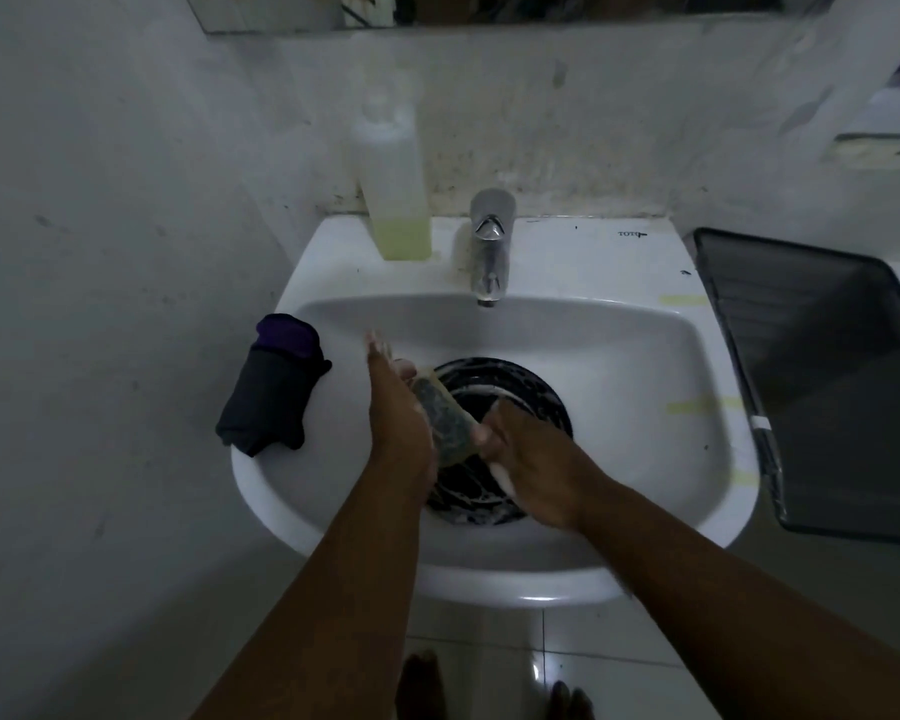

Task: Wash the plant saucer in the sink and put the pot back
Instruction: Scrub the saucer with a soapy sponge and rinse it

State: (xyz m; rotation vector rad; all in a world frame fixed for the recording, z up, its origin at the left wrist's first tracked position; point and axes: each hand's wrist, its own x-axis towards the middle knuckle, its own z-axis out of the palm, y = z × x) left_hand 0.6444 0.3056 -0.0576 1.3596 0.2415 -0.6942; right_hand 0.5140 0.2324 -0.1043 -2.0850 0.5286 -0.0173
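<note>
Black saucer lies flat and soapy in the sink basin below the tap, directly beneath both hands: left hand, fingers straight, and right hand, fingers curled, hold a sponge between them above its left half.

Glossy white ceramic sink; shiny chrome metal faucet; translucent plastic bottle; black, wet, soapy saucer; matt dark cloth; rough, stained wall.
</note>
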